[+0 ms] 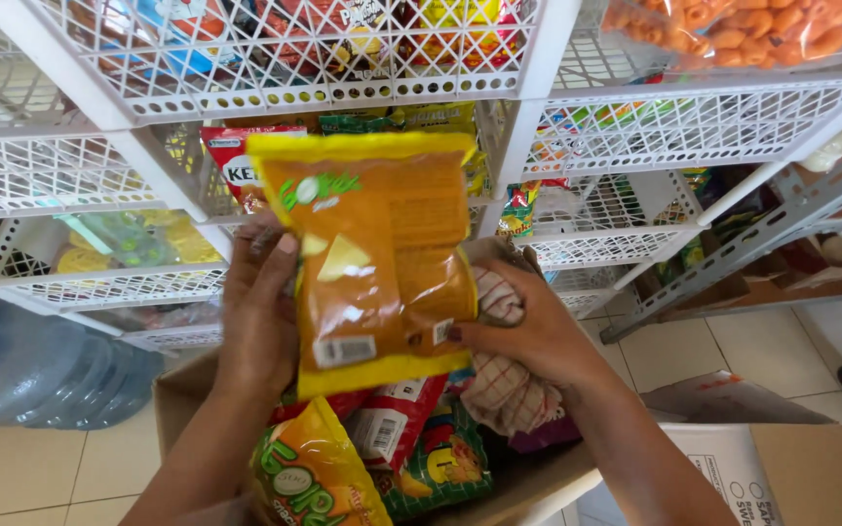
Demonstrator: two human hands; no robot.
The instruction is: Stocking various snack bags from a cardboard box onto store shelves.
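Left hand (260,312) and right hand (528,336), fingers clamped on the orange snack bag (382,258) above the cardboard box (538,482).

Both forearms reach up from below, the left hand (260,312) raised with fingers (275,258) stretched upward and curled in a grip, the right hand (528,336) lower, its thumb and fingertips (455,333) pinched inward.

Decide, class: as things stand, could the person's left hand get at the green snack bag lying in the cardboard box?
Probably not at once. The left hand grips the orange snack bag. The green snack bag lies uncovered in the cardboard box just below, so the way looks free once that hand lets go.
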